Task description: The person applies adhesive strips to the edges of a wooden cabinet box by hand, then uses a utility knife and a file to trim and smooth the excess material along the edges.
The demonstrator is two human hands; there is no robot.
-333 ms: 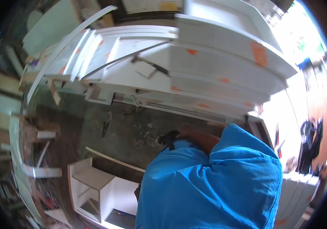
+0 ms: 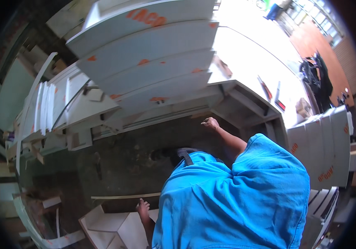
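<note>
My right hand (image 2: 211, 123) is held out in front of my blue shirt (image 2: 236, 191), over the dark floor and near the open grey cabinet frame (image 2: 244, 99). Its fingers look curled, with a pale tip at their end; whether that is a fingertip or a small object I cannot tell. My left hand (image 2: 143, 205) hangs beside my body, fingers loosely apart, holding nothing visible. It is next to a white cabinet box (image 2: 124, 226) and just below a thin pale strip (image 2: 124, 196). A dark shoe (image 2: 159, 155) shows beyond my waist.
Stacked white panels (image 2: 157, 45) with orange print overhang the far side. A bright white worktop (image 2: 248, 50) carries a red-handled tool (image 2: 265, 87). More panels (image 2: 321, 149) stand at right. Narrow white strips (image 2: 45, 103) lie on the left bench.
The view has swung to the right. My right hand has moved from close to my waist out ahead of me, and my left hand has come further into sight at my side.
</note>
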